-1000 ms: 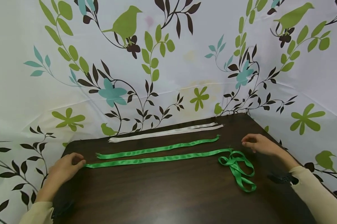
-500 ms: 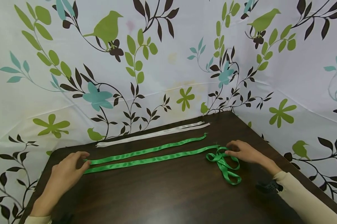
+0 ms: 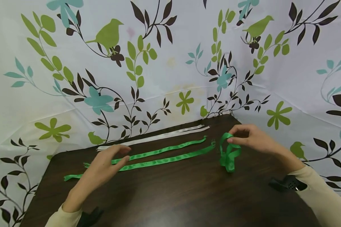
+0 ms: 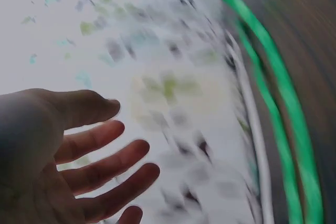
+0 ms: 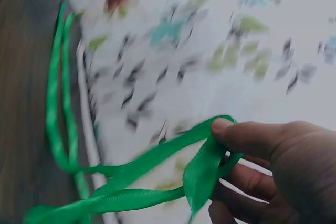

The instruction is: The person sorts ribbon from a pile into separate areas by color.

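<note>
My right hand (image 3: 251, 137) pinches a looped bunch of green ribbon (image 3: 229, 157) between thumb and fingers, lifted off the table at the right; its loops dangle in the right wrist view too. My left hand (image 3: 102, 165), fingers apart and holding nothing, hovers over the left part of two green ribbons laid side by side. The nearer green ribbon (image 3: 164, 160) runs from the far left to a frayed end near the bunch. Behind it lies the shorter green ribbon (image 3: 161, 152). In the left wrist view the left fingers (image 4: 113, 179) are spread in the air.
Two white ribbons (image 3: 159, 136) lie along the back of the dark wooden table (image 3: 170, 192). A white cloth (image 3: 159, 72) printed with birds and leaves hangs behind the table and along its right side.
My right hand has taken hold of the green ribbon bunch and raised it off the table. My left hand has left the ribbons' left ends and moved right.
</note>
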A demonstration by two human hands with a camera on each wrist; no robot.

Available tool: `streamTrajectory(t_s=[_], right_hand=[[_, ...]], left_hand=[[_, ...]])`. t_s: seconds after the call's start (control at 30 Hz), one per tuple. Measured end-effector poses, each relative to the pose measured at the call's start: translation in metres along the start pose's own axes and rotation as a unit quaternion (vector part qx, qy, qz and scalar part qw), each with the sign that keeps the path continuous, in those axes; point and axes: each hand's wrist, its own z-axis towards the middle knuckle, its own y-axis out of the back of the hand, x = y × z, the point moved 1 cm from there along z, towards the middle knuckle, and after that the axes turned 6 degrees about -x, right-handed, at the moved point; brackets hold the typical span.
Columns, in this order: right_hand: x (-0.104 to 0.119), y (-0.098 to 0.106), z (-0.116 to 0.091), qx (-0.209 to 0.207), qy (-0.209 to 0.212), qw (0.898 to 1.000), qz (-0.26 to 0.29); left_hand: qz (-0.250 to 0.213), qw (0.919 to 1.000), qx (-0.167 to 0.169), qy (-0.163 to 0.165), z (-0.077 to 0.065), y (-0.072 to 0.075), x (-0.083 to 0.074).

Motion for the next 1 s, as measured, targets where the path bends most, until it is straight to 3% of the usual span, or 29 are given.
streamTrajectory(t_s=[0.13,0.27,0.4,0.63,0.83,1.0], right_hand=[[0.049,-0.003,0.009,0.021,0.021,0.999,0.015],[0.085,-0.012,0.020,0.041,0.050,0.998,0.012],[0.103,-0.020,0.030,0.069,0.079,0.994,0.037],[0.100,-0.029,0.035,0.090,0.094,0.990,0.046],[0.089,-0.026,0.035,0.091,0.101,0.988,0.068],[0.077,-0.015,0.026,0.091,0.066,0.988,0.106]], left_hand=[[-0.113,0.9924,0.040,-0.027,0.028,-0.017,-0.051],[-0.225,0.9685,0.085,-0.062,0.054,-0.043,-0.093],[-0.288,0.9473,0.120,-0.072,0.077,-0.070,-0.115],[-0.383,0.9040,0.184,-0.047,0.104,-0.099,-0.126],[-0.437,0.8784,0.194,-0.014,0.111,-0.108,-0.118],[-0.467,0.8640,0.189,0.013,0.110,-0.108,-0.106]])
